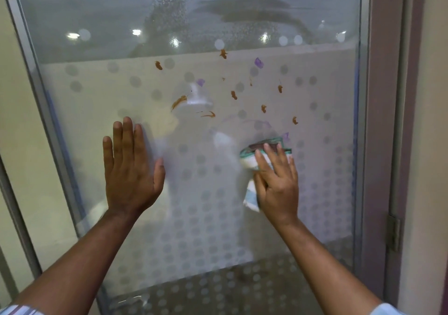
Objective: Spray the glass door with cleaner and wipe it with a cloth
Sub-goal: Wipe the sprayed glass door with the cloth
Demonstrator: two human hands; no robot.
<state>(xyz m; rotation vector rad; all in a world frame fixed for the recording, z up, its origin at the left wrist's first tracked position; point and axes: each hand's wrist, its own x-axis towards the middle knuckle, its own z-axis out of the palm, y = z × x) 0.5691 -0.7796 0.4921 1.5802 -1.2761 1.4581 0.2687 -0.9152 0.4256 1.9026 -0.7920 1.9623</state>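
The glass door (97, 145) fills the view, patterned with frosted dots and marked with several brown smears (179, 102) and purple smudges (259, 62) across its middle. Fine droplets cover the upper pane. My left hand (131, 167) lies flat on the glass, fingers spread, holding nothing. My right hand (276, 181) presses a white cloth with a green edge (249, 162) against the glass, below the stains; the cloth's top edge is soiled brown. A hazy wiped patch lies between the two hands. No spray bottle is in view.
An aluminium frame (31, 77) borders the door on the left and a mauve door jamb (380, 121) on the right, with a metal hinge (394, 232) low on it. A cream wall (431, 145) stands at the far right.
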